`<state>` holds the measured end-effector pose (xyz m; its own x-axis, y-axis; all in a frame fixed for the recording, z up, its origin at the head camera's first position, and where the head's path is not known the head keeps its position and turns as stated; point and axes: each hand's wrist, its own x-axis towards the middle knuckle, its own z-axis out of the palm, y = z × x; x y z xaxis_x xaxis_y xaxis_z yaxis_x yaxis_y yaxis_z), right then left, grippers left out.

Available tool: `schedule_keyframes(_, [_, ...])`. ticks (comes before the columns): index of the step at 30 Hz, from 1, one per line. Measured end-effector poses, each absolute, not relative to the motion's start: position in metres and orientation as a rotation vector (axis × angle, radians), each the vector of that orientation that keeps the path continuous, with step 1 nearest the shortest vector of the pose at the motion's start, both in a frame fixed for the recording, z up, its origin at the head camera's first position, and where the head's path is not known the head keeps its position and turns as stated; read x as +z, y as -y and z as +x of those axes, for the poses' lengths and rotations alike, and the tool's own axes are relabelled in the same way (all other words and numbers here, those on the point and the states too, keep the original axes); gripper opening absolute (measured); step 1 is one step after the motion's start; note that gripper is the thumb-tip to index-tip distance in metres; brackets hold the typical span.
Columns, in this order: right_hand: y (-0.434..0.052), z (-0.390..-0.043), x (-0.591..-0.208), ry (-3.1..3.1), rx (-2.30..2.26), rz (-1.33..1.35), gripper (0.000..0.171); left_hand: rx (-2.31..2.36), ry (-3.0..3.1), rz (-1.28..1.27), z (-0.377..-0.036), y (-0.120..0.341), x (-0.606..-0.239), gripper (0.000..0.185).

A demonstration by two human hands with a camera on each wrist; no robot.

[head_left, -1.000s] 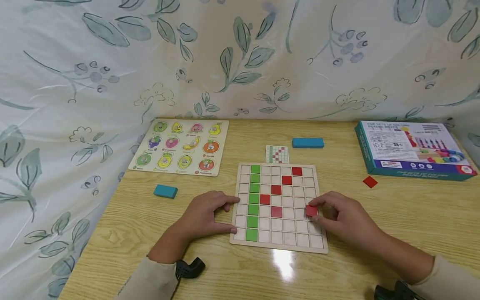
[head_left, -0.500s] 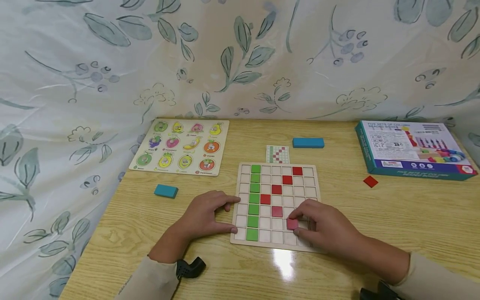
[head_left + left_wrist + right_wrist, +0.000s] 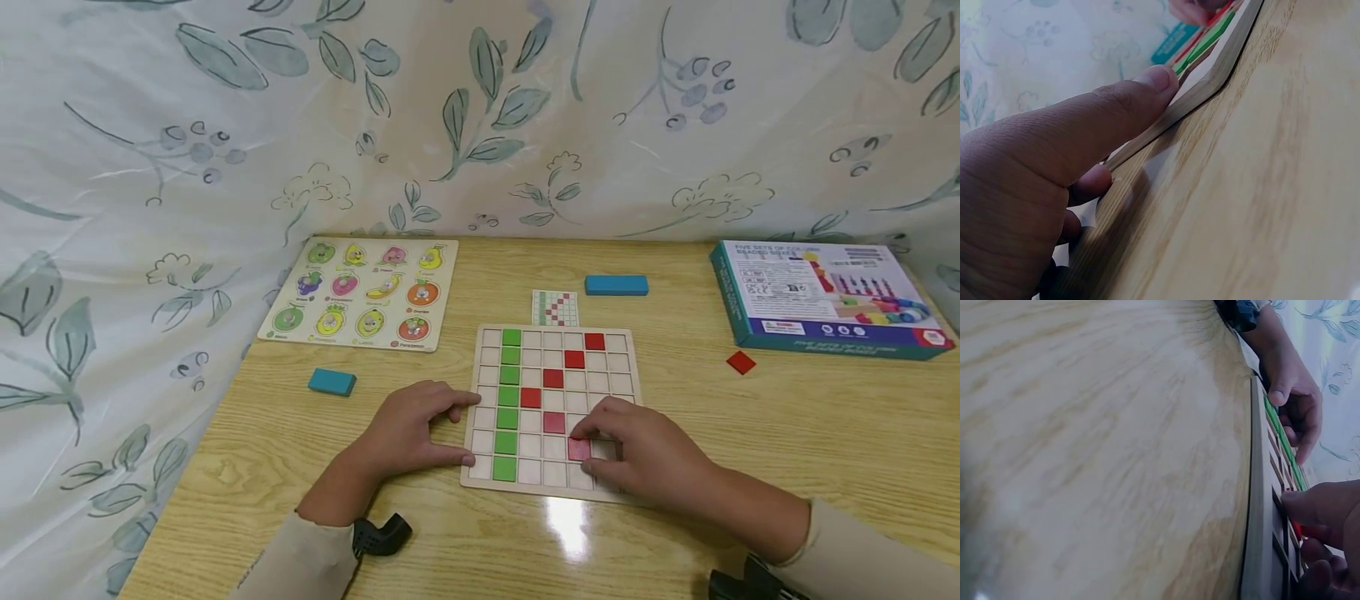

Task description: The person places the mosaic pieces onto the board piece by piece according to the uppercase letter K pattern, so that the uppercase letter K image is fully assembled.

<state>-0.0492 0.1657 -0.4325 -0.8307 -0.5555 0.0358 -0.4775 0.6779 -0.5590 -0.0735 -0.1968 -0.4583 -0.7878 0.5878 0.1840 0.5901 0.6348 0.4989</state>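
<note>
Leaf-printed cloth [image 3: 480, 108] hangs behind a pale wooden surface [image 3: 787, 433]. From the head view, the left hand [image 3: 408, 433] rests against the left edge of a grid board [image 3: 555, 492], thumb and forefinger bracing it, seemingly to keep it from sliding. The right hand [image 3: 645, 454] has its fingertips curled onto a red tile [image 3: 578, 449], which sits in a cell near the bottom of the board, below a run of other red tiles and right of a green column [image 3: 508, 404]. A small pattern card [image 3: 555, 308] lies just beyond the board, likely as a guide. Farther off lie a fruit puzzle [image 3: 363, 292], two teal blocks [image 3: 332, 382], a loose red tile [image 3: 741, 362] and a boxed toy set [image 3: 825, 300].

Left wrist view: the thumb [image 3: 1116, 119] presses the board's rim, the grip loose and holding nothing.

Right wrist view: fingertips [image 3: 1316, 506] close narrowly on the red tile.
</note>
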Motion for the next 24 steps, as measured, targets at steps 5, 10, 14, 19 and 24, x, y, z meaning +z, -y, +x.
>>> schedule_keyframes(5, [-0.171, -0.05, -0.428, -2.7, -0.912, -0.778, 0.031, -0.865, 2.843, -1.021, -0.073, 0.197, -0.458, 0.068])
schedule_keyframes(10, [-0.185, -0.052, -0.428, -2.711, -1.037, -0.667, 0.034, -0.852, 2.856, -1.017, -0.073, 0.197, -0.458, 0.068])
schedule_keyframes(14, [-0.202, -0.058, -0.431, -2.795, -1.086, -0.592, 0.032, -0.855, 2.849, -1.02, -0.073, 0.197, -0.457, 0.068])
schedule_keyframes(19, [-0.226, -0.066, -0.436, -2.908, -1.06, -0.489, 0.031, -0.858, 2.855, -1.019, -0.073, 0.198, -0.457, 0.068])
schedule_keyframes(24, [-0.251, -0.069, -0.439, -3.018, -1.024, -0.383, 0.032, -0.864, 2.85, -1.025, -0.073, 0.197, -0.456, 0.069])
